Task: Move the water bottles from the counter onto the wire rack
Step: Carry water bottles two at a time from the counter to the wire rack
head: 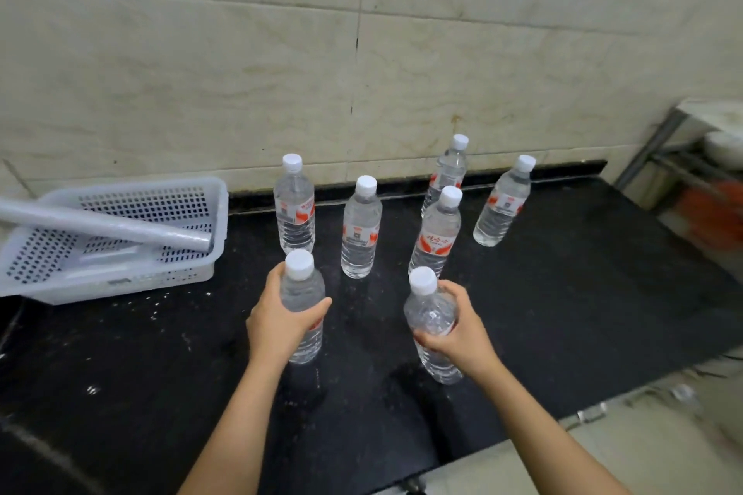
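Water bottles, seven in all with white caps, stand on the black speckled desk (563,313) in front of a pale tiled wall (281,72). The left hand (277,323) has its grip closed around the near-left bottle (302,305), fingers wrapped over the label area below the shoulder; whether its base touches the desk or sits just above it is hard to tell. The right hand (458,330) grips the near-right bottle (432,323) in the same way, and this one leans slightly to the left at the top. Behind them five bottles stand free and upright: one at back left (294,205), one in the middle (361,227), one right of the middle (436,231), one against the wall behind it (448,173), and one farthest right (502,201). At the left edge of the desk sits a white perforated plastic basket (120,277), with a grey roll (104,227) lying across it and sticking out past its left side. At the far right, beyond the end of the desk, part of a metal rack (659,149) is visible, blurred, with something white on it.
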Demonstrator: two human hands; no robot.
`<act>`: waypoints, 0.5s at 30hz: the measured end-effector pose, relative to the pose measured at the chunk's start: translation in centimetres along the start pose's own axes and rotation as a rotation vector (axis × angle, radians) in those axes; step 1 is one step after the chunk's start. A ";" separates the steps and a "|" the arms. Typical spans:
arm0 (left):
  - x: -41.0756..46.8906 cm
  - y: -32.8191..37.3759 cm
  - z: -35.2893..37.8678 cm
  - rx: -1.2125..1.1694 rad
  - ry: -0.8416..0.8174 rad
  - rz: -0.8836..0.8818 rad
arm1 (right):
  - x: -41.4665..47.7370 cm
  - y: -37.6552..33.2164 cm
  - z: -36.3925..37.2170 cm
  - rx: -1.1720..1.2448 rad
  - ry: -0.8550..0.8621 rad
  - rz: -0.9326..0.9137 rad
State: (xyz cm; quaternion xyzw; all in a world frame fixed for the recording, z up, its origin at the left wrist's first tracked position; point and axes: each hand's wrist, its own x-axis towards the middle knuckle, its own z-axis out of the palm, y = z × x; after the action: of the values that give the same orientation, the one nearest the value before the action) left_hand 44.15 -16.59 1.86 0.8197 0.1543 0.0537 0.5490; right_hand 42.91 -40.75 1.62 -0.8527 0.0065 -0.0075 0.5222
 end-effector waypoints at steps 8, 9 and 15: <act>-2.8 1.2 1.6 -0.170 0.006 -0.063 | -3.0 1.9 -3.8 0.171 0.233 0.158; -3.4 1.7 2.3 -0.172 -0.030 -0.055 | -3.3 2.1 -4.2 0.177 0.228 0.165; -6.0 6.5 8.4 -0.166 -0.306 0.015 | -4.4 1.9 -9.6 0.263 0.313 0.115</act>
State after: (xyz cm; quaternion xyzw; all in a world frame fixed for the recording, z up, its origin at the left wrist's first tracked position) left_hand 41.88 -28.19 5.00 0.7712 0.0580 -0.0552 0.6315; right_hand 38.36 -50.10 4.30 -0.7639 0.1352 -0.1106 0.6213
